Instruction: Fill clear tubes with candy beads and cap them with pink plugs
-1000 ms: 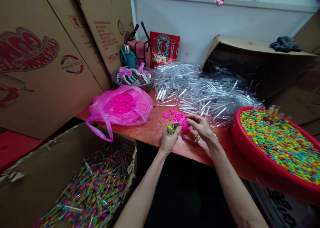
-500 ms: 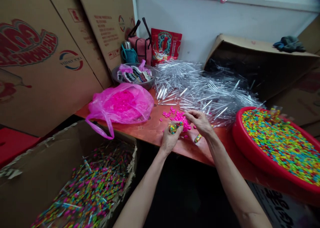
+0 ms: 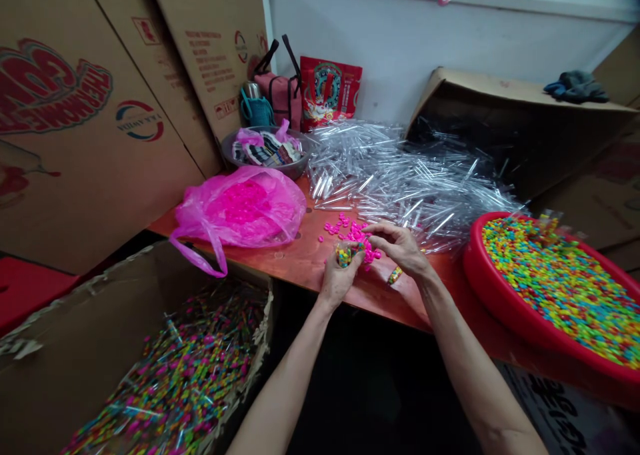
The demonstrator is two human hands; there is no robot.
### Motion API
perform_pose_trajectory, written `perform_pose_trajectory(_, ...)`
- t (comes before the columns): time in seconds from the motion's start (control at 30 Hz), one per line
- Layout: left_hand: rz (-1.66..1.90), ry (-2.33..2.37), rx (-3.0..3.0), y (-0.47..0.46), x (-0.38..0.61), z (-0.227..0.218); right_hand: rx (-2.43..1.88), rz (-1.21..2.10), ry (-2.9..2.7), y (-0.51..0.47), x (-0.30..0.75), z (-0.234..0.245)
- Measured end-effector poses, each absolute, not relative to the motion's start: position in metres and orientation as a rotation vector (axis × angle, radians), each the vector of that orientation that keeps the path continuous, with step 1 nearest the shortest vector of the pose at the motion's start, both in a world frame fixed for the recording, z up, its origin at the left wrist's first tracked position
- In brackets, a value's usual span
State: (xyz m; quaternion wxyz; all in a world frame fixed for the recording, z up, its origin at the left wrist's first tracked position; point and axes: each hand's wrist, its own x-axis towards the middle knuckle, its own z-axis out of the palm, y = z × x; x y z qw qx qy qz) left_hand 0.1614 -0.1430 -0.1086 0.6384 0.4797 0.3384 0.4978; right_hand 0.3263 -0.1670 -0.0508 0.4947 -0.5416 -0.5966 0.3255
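Observation:
My left hand (image 3: 337,280) is closed around a bunch of clear plastic tubes (image 3: 344,256) filled with coloured candies, their ends pointing up and away from me. Just beyond it, small pink caps (image 3: 357,232) lie in a loose pile on the orange-red table (image 3: 280,262). Over the right side of that pile, my right hand (image 3: 403,250) has its fingers bent inward, close to the tubes' ends. Anything between those fingertips is too small to make out. Below the right hand a filled candy tube (image 3: 395,275) rests on the tabletop.
A pink plastic bag (image 3: 245,205) of caps sits left. Empty clear tubes (image 3: 400,175) are heaped behind. At right stands a red basin (image 3: 473,262) of coloured candies. An open carton (image 3: 125,308) at lower left holds filled tubes. A grey bowl (image 3: 295,168) stands at the back.
My right hand has shifted slightly left towards the tubes' ends, its fingers bending over the caps. My left hand keeps its grip on the tubes, almost still.

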Motion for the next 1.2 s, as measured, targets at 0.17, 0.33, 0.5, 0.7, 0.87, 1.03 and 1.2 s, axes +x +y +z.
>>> perform_pose_trajectory(0.17, 1.126, 0.8, 1.066, -0.143, 0.162, -0.11, -1.282, 0.556, -1.348, -0.168, 0.305, -0.074)
perform_pose_trajectory(0.33, 1.197, 0.748, 1.101, -0.14, 0.165, -0.115, -1.352, 0.232, -1.318, -0.168, 0.282, -0.08)
perform_pose_trajectory(0.5, 1.219, 0.759, 1.148, -0.139, 0.165, -0.113, -1.384, 0.264, -1.337, -0.167, 0.279, -0.08)
perform_pose_trajectory(0.7, 1.103, 0.758, 0.998, -0.143, 0.164, -0.11, -1.406, 0.478, -1.272, -0.182, 0.339, -0.075)
perform_pose_trajectory(0.87, 1.167, 0.797, 1.047, -0.142, 0.162, -0.108, -1.687, 0.393, -1.548, -0.195, 0.399, -0.067)
perform_pose_trajectory(1.03, 1.118, 0.783, 1.112, -0.139, 0.16, -0.112, -1.763, 0.258, -1.928, -0.187, 0.389, -0.08)
perform_pose_trajectory(1.2, 1.024, 0.709, 1.156, -0.138, 0.157, -0.115, -1.724, 0.238, -1.917, -0.173, 0.382, -0.09)
